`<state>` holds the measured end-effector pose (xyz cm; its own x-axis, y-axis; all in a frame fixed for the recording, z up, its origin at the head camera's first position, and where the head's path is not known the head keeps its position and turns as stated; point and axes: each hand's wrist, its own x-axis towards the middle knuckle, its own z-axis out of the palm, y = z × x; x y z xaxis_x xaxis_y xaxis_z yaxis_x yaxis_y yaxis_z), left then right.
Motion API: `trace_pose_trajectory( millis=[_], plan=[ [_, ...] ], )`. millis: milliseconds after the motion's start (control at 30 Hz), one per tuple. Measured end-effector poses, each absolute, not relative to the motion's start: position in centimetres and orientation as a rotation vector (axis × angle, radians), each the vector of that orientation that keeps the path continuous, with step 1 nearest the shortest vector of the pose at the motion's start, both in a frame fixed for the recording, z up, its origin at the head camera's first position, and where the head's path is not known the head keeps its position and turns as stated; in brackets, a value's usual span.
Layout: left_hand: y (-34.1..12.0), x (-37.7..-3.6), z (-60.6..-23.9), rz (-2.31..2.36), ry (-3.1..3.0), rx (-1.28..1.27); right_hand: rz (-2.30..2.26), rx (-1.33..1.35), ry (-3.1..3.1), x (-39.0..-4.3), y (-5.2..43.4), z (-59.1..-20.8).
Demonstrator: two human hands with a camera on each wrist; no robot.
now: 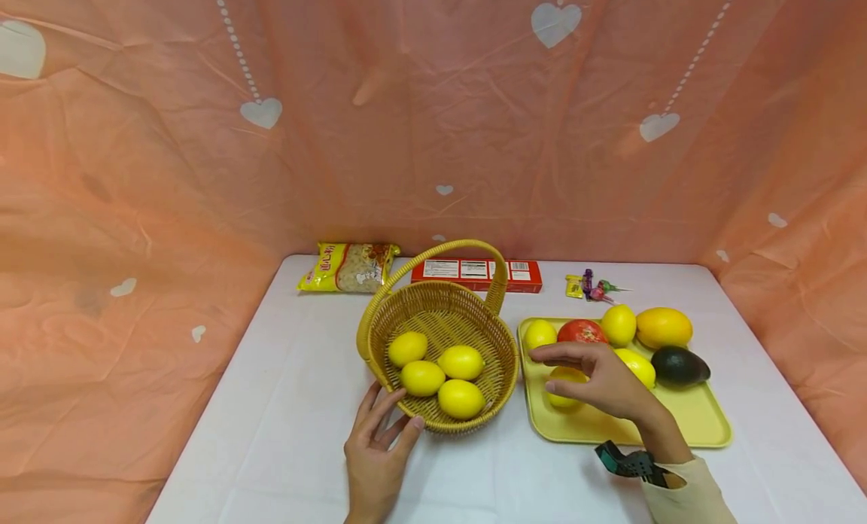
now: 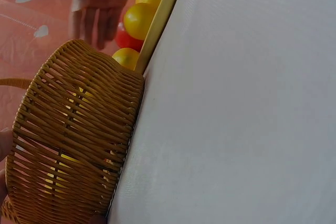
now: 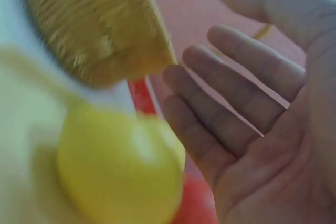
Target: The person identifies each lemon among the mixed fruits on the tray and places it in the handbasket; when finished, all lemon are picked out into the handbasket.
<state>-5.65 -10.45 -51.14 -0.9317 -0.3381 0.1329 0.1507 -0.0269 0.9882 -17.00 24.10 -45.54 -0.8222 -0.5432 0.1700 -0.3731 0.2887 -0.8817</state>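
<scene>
Over a white tablecloth (image 1: 257, 434), left fingers (image 1: 383, 411) grip the basket (image 1: 454, 302); right fingers (image 1: 562, 351), parted, empty, hover above a lemon (image 3: 121, 166).

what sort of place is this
Likely a staged tabletop set: a heart-patterned backdrop hangs behind a white-covered table, on which a wicker basket and a fruit-laden tray stand side by side.

Head view bright, left wrist view dim; in the right wrist view, the glossy yellow rounded fruit (image 3: 121, 169) beside the right hand (image 3: 283, 161) blurs under glare.
</scene>
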Motion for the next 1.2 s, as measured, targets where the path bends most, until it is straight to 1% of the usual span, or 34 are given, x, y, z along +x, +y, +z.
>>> trace_pose_trajectory(
  millis=[200, 400, 567, 900, 1000, 1200],
  plan=[
    [-10.6, -5.7, -51.2, -2.019, -1.916, 0.187, -1.474, -0.715, 2.563, -15.5, 26.6, -46.2],
    [-10.7, -5.6, -51.1, -2.021, -1.925, 0.193, -1.405, -0.579, 2.642, -14.5, 27.8, -47.3],
    [-10.6, -5.5, -51.1, -2.030, -1.920, 0.201, -1.408, -0.534, 2.647, -13.7, 28.0, -48.6],
    [-10.7, -5.7, -51.3, -2.010, -1.925, 0.168, -1.548, -0.602, 2.544, -12.8, 27.6, -49.8],
    [-10.6, -5.6, -51.3, -2.020, -1.923, 0.176, -1.540, -0.557, 2.566, -12.7, 27.4, -49.8],
    [-10.5, -5.6, -51.2, -2.019, -1.927, 0.180, -1.485, -0.380, 2.579, -12.6, 27.2, -49.2]
  ],
)
